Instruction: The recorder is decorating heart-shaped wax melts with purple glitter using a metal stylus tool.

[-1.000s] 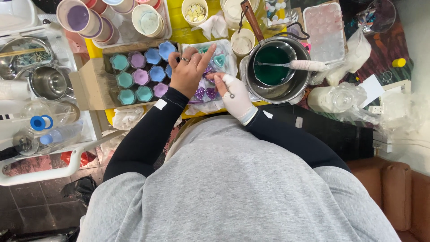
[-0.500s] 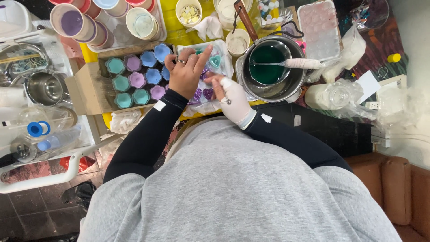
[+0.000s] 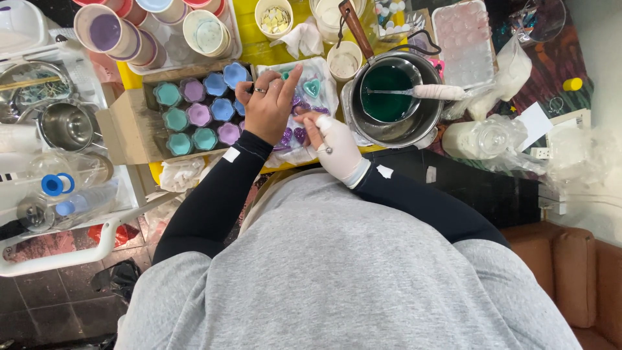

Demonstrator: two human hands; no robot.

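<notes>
Since the picture of a second ago the left hand (image 3: 269,104) has drawn its fingers in: they were spread over the mould then, and now the forefinger and thumb meet in a pinch while one finger points up toward the far edge of the surface. What the pinch holds, if anything, is too small to tell. The right hand (image 3: 337,146), in a white glove, has stayed just beside the left, closed around a thin metal tool (image 3: 326,146) whose tip rests near the mould.

The heart-shaped mould tray (image 3: 311,91) lies on crinkled clear plastic near the middle of the yellow surface (image 3: 249,39), under both hands. Its cavities hold small hearts, one teal and several glittery purple.

To the left of it an open cardboard box (image 3: 123,129) holds rows of flower-shaped pieces in teal, lilac and blue. To the right a steel saucepan (image 3: 395,126) contains a smaller pot of dark green liquid (image 3: 385,100) with a white-handled stirrer (image 3: 437,92) across it. Along the far edge stand stacked paper cups (image 3: 107,32) with lilac and pale contents and a cup of pale chips (image 3: 275,18). Past the left edge a white rack (image 3: 78,256) carries steel bowls and plastic bottles over a dark tiled floor (image 3: 39,304).
</notes>
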